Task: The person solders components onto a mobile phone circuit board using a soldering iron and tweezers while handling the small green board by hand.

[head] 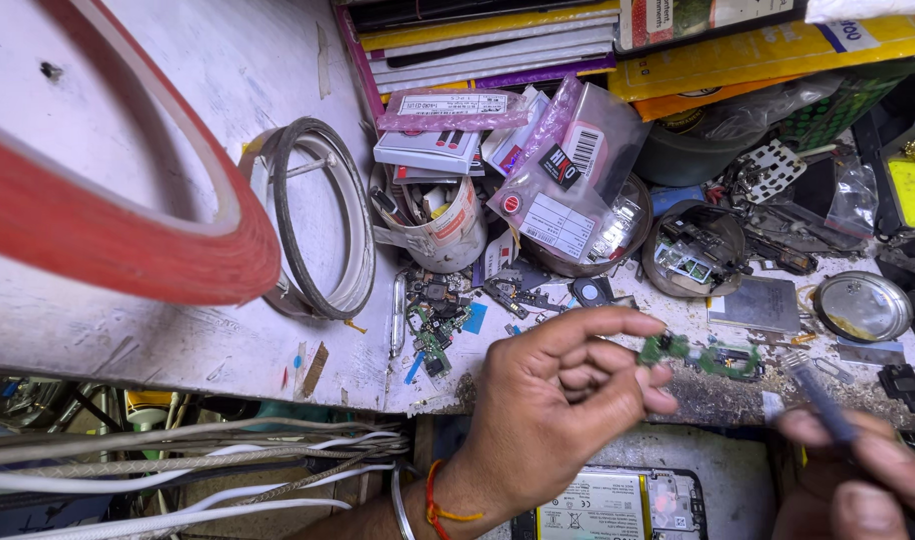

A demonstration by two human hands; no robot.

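Working near to far: an opened phone (618,505) lies lowest in view, its back off and its battery exposed, below the bench edge. Just above it the left hand (548,400) pinches a small green circuit board (703,355) between thumb and fingertips, the other fingers curled in. The right hand (858,480), blurred at the lower corner, is clenched around a thin metal tool (813,395) whose tip points toward the board; whether it touches cannot be told. Judgement: a steady pinch at the board's edge, clear of its parts, and a light tool tip would serve best. Beyond lie loose boards (433,320), a cup of parts (443,225), bagged spares (558,170), tape rolls (318,215) and stacked books (488,45).
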